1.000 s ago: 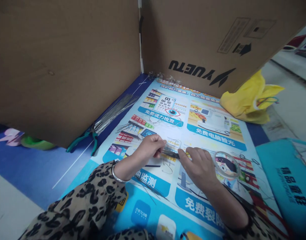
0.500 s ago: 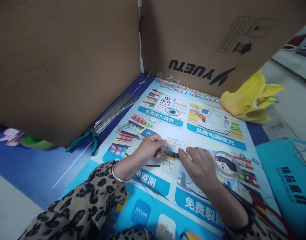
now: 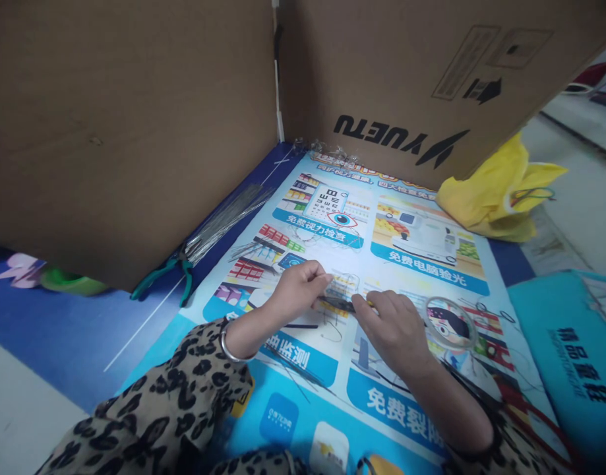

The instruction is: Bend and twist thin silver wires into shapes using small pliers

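My right hand [image 3: 394,330] is closed round a pair of pliers [image 3: 338,303]; the dark jaws point left and a bit of yellow handle shows by the fingers. Opposite the jaws, my left hand [image 3: 303,287] pinches a thin wire between thumb and forefinger, right at the pliers' tip. Most of that wire is hidden by the fingers or too fine to follow. Below both hands lies a printed poster [image 3: 366,264], with loose thin wires [image 3: 295,366] scattered over it.
Cardboard panels [image 3: 134,132] stand along the left and back. Green-handled pliers [image 3: 184,280] lie by a bundle of straight wires [image 3: 223,221]. A roll of tape [image 3: 451,322], a yellow bag [image 3: 495,198] and a turquoise bag [image 3: 564,343] sit to the right.
Both hands stay almost in place, with the pliers' jaws still against the left fingertips. The left fingers shift very slightly; the view moves a little.
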The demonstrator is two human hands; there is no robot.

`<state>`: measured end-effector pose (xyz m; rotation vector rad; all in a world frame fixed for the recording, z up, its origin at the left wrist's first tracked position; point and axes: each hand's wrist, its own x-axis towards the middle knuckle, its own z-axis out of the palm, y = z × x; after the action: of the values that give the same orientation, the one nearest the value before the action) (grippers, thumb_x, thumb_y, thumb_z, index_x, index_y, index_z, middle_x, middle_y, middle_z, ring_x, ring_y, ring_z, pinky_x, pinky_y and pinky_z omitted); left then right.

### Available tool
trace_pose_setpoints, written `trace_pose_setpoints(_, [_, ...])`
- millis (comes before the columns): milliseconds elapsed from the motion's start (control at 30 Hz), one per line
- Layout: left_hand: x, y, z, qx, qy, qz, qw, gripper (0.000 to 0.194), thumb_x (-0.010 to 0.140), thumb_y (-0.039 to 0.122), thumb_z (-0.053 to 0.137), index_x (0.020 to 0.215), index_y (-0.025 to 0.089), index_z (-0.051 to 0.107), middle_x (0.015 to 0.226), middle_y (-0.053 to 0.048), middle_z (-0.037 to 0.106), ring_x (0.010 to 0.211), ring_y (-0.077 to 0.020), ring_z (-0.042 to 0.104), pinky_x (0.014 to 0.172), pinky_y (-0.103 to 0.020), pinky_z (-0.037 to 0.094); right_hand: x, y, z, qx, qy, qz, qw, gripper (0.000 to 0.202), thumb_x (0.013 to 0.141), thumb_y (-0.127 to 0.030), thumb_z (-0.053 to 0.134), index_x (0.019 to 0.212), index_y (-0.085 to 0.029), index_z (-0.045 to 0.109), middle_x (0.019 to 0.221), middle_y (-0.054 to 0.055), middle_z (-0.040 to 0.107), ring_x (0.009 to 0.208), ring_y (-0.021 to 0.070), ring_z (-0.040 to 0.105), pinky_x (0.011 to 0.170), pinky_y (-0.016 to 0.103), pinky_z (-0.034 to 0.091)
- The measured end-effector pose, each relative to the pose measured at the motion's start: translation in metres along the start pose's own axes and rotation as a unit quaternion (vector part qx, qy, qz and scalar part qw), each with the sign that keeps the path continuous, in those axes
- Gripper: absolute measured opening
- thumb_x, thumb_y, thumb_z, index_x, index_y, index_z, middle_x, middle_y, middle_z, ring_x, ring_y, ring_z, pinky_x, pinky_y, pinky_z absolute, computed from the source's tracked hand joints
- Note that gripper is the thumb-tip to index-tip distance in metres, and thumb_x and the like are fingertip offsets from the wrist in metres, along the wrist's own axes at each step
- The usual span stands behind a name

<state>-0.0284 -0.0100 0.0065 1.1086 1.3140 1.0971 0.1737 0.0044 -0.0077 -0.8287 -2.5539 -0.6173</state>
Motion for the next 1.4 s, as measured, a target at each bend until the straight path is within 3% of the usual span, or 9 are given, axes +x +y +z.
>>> trace_pose_setpoints(400, [0.0015, 0.0018, -0.0011, -0.075, 0.004, -0.064, 0.995, 0.025, 0.075, 0.032, 0.058, 0.059, 0.016, 0.047, 0.048, 0.005, 0.053, 0.031, -0.0041, 0.043, 0.033, -0.016, 0.029, 0.0008, 0.0013, -0.0018, -0.016, 0.016, 0.016, 1.000, 0.017, 0.081, -0.032, 0.059, 0.094, -0.020, 0.060, 0.081, 0.005, 0.059, 0.078, 0.0179, 0.045, 0.070, 0.033, 0.027])
trace_pose_setpoints(1400, [0.0006, 0.0024, 0.0011, -0.072, -0.014, -0.081, 0.994, 0.025, 0.077, 0.029, 0.057, 0.058, 0.015, 0.046, 0.044, 0.006, 0.049, 0.029, -0.0039, 0.043, 0.032, -0.014, 0.029, 0.0005, 0.0037, -0.0044, -0.043, 0.025, -0.018, 0.999, 0.016, 0.079, -0.017, 0.059, 0.094, -0.021, 0.061, 0.080, 0.004, 0.062, 0.075, 0.0181, 0.046, 0.068, 0.034, 0.030])
